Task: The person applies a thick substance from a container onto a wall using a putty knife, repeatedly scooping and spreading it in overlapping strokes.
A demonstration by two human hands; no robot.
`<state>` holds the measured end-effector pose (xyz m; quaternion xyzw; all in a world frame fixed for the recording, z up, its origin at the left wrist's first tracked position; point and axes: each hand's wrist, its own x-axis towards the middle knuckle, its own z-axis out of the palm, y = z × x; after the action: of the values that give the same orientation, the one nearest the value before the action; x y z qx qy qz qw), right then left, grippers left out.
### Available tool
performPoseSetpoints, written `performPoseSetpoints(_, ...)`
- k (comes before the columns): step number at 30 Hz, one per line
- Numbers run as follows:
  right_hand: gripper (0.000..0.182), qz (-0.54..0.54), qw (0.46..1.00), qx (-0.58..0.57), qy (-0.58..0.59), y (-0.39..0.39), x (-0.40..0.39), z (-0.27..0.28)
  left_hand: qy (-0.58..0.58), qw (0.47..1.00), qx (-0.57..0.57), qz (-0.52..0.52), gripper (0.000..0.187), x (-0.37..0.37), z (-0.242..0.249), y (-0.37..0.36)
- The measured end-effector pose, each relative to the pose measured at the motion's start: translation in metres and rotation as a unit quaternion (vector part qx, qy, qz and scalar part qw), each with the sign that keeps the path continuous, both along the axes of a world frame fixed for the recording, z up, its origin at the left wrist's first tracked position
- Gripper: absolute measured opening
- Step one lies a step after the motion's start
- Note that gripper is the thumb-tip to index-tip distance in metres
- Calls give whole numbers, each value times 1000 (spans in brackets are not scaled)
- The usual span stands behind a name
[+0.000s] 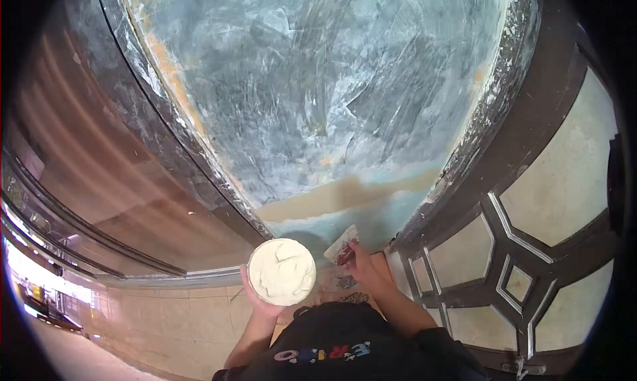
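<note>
Hands [363, 265] w/ tub [282, 271] + scraper [341, 246]; blk shirt [391, 344] ltrs incl. "R", "E".

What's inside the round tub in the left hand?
The tub holds a pale cream paste, its surface ridged and uneven. The paste covers the bottom, so its depth and anything beneath it cannot be seen.

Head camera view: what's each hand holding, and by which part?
Left hand: round tub of creamy white paste, by its near left side. Right hand: flat, pale-bladed scraper, by its reddish-brown end.
</note>
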<state>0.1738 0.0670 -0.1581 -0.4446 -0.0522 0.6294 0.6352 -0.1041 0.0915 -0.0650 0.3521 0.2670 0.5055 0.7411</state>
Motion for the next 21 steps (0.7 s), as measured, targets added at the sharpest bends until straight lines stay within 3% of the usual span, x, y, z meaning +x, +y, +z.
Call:
performPoseSetpoints(4,23,-25,999,-15,42,9,-8,-3,49,993,104,-27,82,9,43,-6)
performPoseSetpoints(5,23,-29,999,-12,44,13,-6,0,-184,967,-163,-72,79,6,36,2)
performPoseSetpoints(8,24,-64,997,27,16,29,11,18,-155,973,-167,-43,79,-3,17,11)
performPoseSetpoints(9,24,-78,996,38,-27,34,17,29,-123,982,-130,-51,81,7,40,7)
performPoseSetpoints(13,25,-120,984,55,-120,48,35,59,-99,987,-105,-66,79,11,53,8)
performPoseSetpoints(16,29,-134,979,63,-139,57,36,82,-197,968,-86,-130,69,11,50,9)
performPoseSetpoints(17,30,-145,976,61,-152,63,34,83,-88,992,-48,-70,70,12,46,10)
performPoseSetpoints(18,32,-157,972,58,-164,67,33,83,-84,993,-48,-74,70,12,42,10)
performPoseSetpoints(19,34,-154,974,60,-156,71,35,80,44,992,112,-33,74,13,38,9)
performPoseSetpoints(20,34,-158,974,59,-153,74,37,72,170,948,269,8,79,18,41,7)
performPoseSetpoints(21,35,-171,973,50,-149,75,36,63,287,862,415,48,85,20,46,5)
